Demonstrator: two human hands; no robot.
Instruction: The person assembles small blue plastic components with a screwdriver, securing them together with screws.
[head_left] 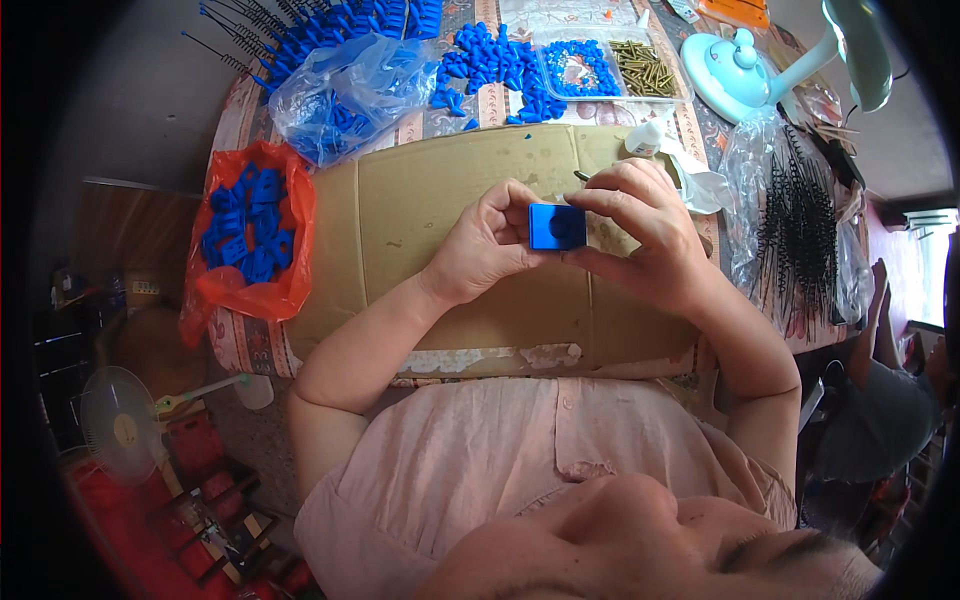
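— What sort of place is this, a factory?

— More a home turned into a piecework bench. A flattened brown cardboard sheet [450,215] covers a patterned tablecloth [245,110], and around it sit a red plastic bag of blue plastic parts [250,235], a clear plastic tray of brass-coloured screws [645,68] and bundles of black bristled pins [795,225].

— And the homely part?

— A pale blue desk lamp [740,65] and a white floor fan [120,425].

The light on my table [250,340] is bright and even, like daylight, with soft shadows under my hands. The window [935,270] at right is burnt white. The corners are black, straight edges bend near the rim, and my face below is blurred.
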